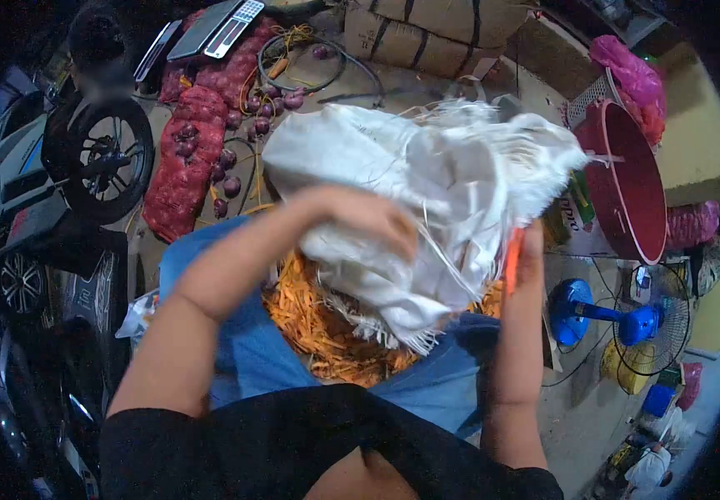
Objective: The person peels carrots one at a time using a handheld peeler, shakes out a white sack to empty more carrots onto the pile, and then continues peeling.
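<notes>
A crumpled white woven sack [352, 158] with frayed edges fills the space in front of my lap. My left hand [381, 225] is over the sack's near side, its fingers smeared by motion. At the sack's right edge, my right hand [530, 254] is closed around a slim bright-orange object [512, 257], whose kind I cannot tell. Under the sack, between my knees, lies a heap of orange peelings [297, 321]. The sack covers part of this heap.
Red mesh sacks of onions [185, 167] and loose onions [231, 185] lie to the left, near a scale [210, 33] and a motorbike wheel [110, 158]. To the right stand a large dark-red tub [624, 179] and a blue fan [639, 323]. Cardboard boxes [427, 37] sit behind.
</notes>
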`<state>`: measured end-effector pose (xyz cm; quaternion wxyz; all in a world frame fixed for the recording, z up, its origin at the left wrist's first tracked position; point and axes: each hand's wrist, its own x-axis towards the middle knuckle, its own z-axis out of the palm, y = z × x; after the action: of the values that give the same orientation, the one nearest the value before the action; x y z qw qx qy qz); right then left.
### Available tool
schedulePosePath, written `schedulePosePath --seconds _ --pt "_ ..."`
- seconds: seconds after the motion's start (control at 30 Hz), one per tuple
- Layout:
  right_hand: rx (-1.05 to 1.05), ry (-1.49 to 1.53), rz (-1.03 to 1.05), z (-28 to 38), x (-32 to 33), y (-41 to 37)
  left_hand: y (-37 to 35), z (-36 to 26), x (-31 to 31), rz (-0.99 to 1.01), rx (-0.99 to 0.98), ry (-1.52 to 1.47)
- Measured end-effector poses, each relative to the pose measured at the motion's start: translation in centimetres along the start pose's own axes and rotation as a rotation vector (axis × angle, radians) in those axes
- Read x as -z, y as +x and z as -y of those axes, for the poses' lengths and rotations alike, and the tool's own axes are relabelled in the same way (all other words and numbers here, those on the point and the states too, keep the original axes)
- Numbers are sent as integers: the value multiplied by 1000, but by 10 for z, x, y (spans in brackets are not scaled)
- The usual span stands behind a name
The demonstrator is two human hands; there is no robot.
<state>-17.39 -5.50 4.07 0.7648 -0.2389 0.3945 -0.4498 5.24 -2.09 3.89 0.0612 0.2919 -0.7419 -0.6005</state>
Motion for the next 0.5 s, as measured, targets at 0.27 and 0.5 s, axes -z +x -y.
schedulePosePath --seconds 0.27,0.5 --pt "409 164 -226 47 38 -25 -69 232 87 -1127 953 -191" --pt "484 178 -375 58 61 -68 -58 303 53 -1339 814 -1116"
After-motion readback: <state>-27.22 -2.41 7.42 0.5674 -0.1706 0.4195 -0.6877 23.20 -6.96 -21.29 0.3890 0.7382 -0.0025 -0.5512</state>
